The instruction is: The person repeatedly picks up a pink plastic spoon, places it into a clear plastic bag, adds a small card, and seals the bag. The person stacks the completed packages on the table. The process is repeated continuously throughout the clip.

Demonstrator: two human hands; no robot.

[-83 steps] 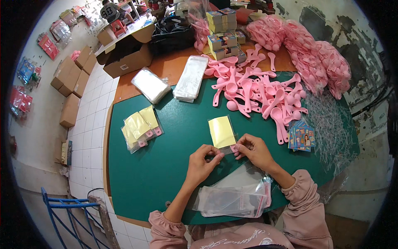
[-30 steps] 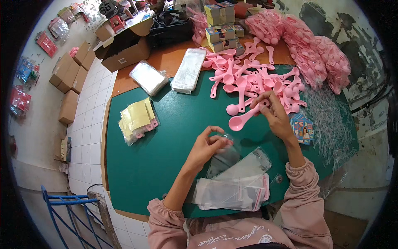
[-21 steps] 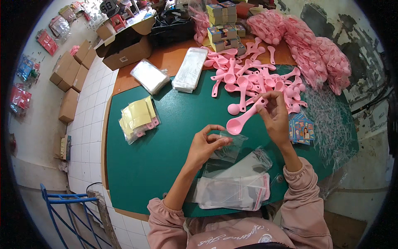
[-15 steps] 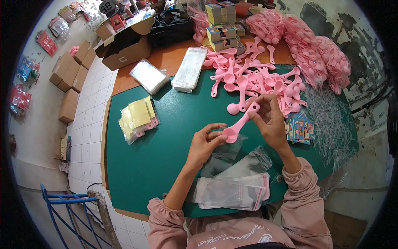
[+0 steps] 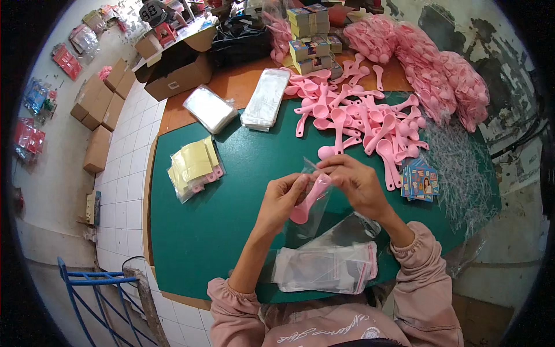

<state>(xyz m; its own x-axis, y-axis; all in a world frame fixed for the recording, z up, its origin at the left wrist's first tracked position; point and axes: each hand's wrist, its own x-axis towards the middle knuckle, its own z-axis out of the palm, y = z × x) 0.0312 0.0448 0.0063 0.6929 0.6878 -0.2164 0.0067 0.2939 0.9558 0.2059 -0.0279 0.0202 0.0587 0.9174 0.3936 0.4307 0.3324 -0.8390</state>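
Over the green table [image 5: 231, 185] my left hand [image 5: 281, 199] holds a clear plastic bag [image 5: 305, 217] by its mouth. My right hand [image 5: 355, 182] grips the handle of a pink spoon [image 5: 308, 201], whose bowl end sits inside the bag. A heap of loose pink spoons [image 5: 352, 115] lies just beyond my hands. A stack of empty clear bags [image 5: 326, 266] rests at the near edge, in front of me.
Finished packs with yellow cards [image 5: 193, 168] lie at the left. Small printed cards [image 5: 421, 182] sit at the right beside clear wrappers [image 5: 457, 168]. Bundles of clear bags [image 5: 266, 98], bagged pink spoons [image 5: 439, 75], cardboard boxes [image 5: 173, 69] and a blue metal frame [image 5: 92, 289] surround the table.
My right hand reached to the heap, picked up a pink spoon and brought it back. The spoon has gone bowl-first into the bag held by my left hand.
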